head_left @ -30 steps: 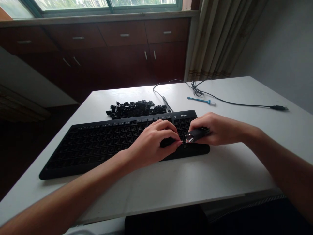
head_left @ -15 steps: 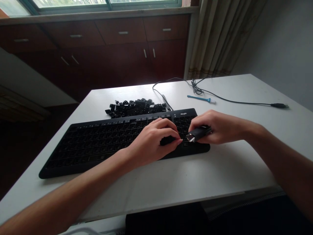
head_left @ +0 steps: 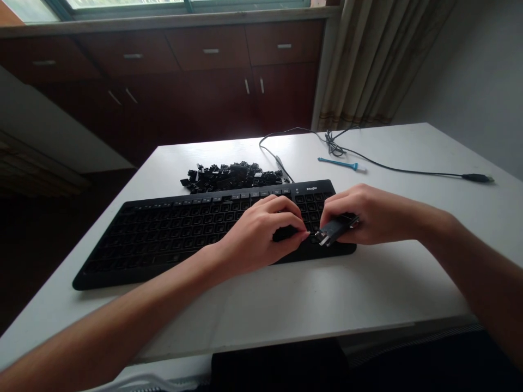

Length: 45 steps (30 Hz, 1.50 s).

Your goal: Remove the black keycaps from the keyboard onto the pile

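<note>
A black keyboard (head_left: 163, 234) lies on the white table, most of its keycaps off and bare key sockets showing. Over its right part, my left hand (head_left: 261, 228) is closed in a pinch, thumb and index fingertip together. Whatever those fingertips hold is too small to make out. My right hand (head_left: 363, 212) wraps round a black tool with metal tips (head_left: 335, 230) above the number pad. The tool's tips point left, close to my left fingertips; its exact kind is unclear. Behind the keyboard is a heap of loose black keycaps (head_left: 232, 177).
A blue brush-like stick (head_left: 339, 163) with a pale end lies behind my right hand. The keyboard's black cable (head_left: 392, 167) runs bundled across the back of the table (head_left: 253, 305) to a plug (head_left: 478, 178) at right. Wooden cabinets (head_left: 183, 98) stand beyond.
The view has shifted slightly, moving everything a little to the right. The tool in my right hand has turned, its metal tips tilting further down. My left hand keeps its pinch.
</note>
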{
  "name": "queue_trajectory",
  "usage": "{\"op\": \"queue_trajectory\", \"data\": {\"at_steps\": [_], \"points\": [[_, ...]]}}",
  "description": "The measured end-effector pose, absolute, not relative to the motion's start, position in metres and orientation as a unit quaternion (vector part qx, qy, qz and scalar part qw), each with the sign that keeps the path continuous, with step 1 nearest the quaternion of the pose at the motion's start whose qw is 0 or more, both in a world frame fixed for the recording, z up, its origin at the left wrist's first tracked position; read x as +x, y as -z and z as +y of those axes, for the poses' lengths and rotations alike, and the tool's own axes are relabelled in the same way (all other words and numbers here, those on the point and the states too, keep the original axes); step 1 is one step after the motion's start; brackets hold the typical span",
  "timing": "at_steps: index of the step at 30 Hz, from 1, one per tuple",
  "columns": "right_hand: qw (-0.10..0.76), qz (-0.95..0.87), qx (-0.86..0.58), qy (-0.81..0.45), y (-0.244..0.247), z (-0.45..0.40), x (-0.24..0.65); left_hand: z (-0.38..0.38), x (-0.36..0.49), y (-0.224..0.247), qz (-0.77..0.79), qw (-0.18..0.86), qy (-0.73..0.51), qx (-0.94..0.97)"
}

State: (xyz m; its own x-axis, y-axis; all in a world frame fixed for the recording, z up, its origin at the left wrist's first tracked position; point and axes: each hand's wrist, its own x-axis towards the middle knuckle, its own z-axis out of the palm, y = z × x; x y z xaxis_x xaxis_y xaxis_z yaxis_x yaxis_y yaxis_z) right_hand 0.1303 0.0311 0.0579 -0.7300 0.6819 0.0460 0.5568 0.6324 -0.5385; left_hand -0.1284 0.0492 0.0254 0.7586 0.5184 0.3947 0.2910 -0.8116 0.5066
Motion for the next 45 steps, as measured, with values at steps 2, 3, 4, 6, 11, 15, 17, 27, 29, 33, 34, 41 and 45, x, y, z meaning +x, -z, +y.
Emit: {"op": "queue_trajectory", "data": {"at_steps": [2, 3, 4, 6, 11, 15, 17, 27, 29, 33, 34, 41, 45], "points": [[0.123, -0.896, -0.344, -0.253, -0.0584, 0.0307, 0.1298, 0.0491, -0.1282, -0.0259, 0.223, 0.216, -0.265, 0.913], [0.123, -0.896, -0.344, -0.254, -0.0586, 0.0305, 0.1296, 0.0491, -0.1282, -0.0259, 0.225, 0.217, -0.265, 0.912], [0.123, -0.895, -0.345, -0.254, -0.0587, 0.0304, 0.1296, 0.0491, -0.1282, -0.0259, 0.226, 0.219, -0.264, 0.912], [0.122, -0.894, -0.347, -0.255, -0.0587, 0.0303, 0.1300, 0.0490, -0.1283, -0.0257, 0.228, 0.223, -0.262, 0.911], [0.122, -0.896, -0.345, -0.253, -0.0582, 0.0307, 0.1312, 0.0471, -0.1281, -0.0266, 0.231, 0.225, -0.265, 0.909], [0.125, -0.898, -0.339, -0.253, -0.0574, 0.0314, 0.1317, 0.0449, -0.1270, -0.0284, 0.240, 0.224, -0.269, 0.906], [0.122, -0.897, -0.341, -0.256, -0.0572, 0.0317, 0.1318, 0.0446, -0.1267, -0.0286, 0.240, 0.223, -0.269, 0.906], [0.102, -0.883, -0.365, -0.276, -0.0577, 0.0315, 0.1325, 0.0461, -0.1277, -0.0273, 0.236, 0.229, -0.271, 0.905], [0.101, -0.882, -0.366, -0.279, -0.0579, 0.0315, 0.1325, 0.0458, -0.1274, -0.0277, 0.235, 0.228, -0.271, 0.905], [0.108, -0.882, -0.362, -0.282, -0.0585, 0.0317, 0.1325, 0.0455, -0.1265, -0.0283, 0.235, 0.229, -0.272, 0.905], [0.110, -0.882, -0.361, -0.282, -0.0585, 0.0319, 0.1326, 0.0455, -0.1263, -0.0283, 0.235, 0.229, -0.273, 0.904], [0.173, -0.871, -0.370, -0.272, -0.0561, 0.0335, 0.1319, 0.0465, -0.1264, -0.0280, 0.231, 0.228, -0.275, 0.905], [0.315, -0.791, -0.414, -0.324, -0.0562, 0.0314, 0.1249, 0.0456, -0.1274, -0.0270, 0.222, 0.204, -0.269, 0.915]]}}
